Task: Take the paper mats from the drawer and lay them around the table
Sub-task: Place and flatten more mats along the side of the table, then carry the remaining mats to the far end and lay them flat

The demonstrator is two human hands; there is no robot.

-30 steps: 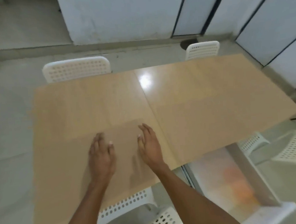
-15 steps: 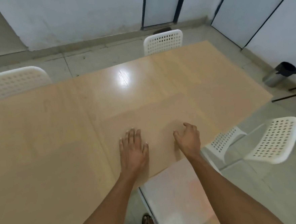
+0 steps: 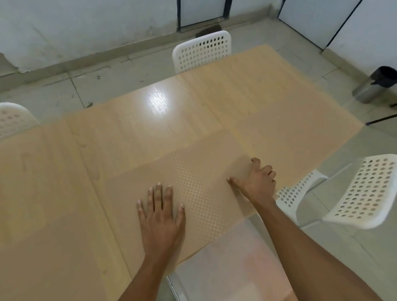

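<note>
At the far left, a white perforated chair [image 3: 1, 120] stands behind the wooden table [image 3: 39, 208], and only its backrest shows above the far edge. The table fills most of the view, and a bright spot of light reflects on its top near the middle.

On the near part of the table, a little right of the centre, lies a paper mat [image 3: 189, 174]. It is tan, almost the same colour as the wood, and it lies flat, with a band of small dots running across it. Its near edge reaches the near edge of the table.

The left hand [image 3: 160, 216] rests flat on the mat, palm down, fingers straight and slightly spread; it holds nothing. The right hand [image 3: 256, 181] is at the right edge of the mat. Its thumb lies on top of the paper and its fingers are curled at the edge, so it seems to pinch the mat there, though the underside is hidden.

Below the hands, under the table edge, a pale whitish box-like thing [image 3: 224, 270] is seen; it is blurred, and I cannot tell whether it is the drawer.

Further right, a second white chair [image 3: 201, 50] stands at the far side, a third white chair [image 3: 365, 192] stands on the floor beside the near right corner, and a dark bin [image 3: 376, 85] is near the wall.
</note>
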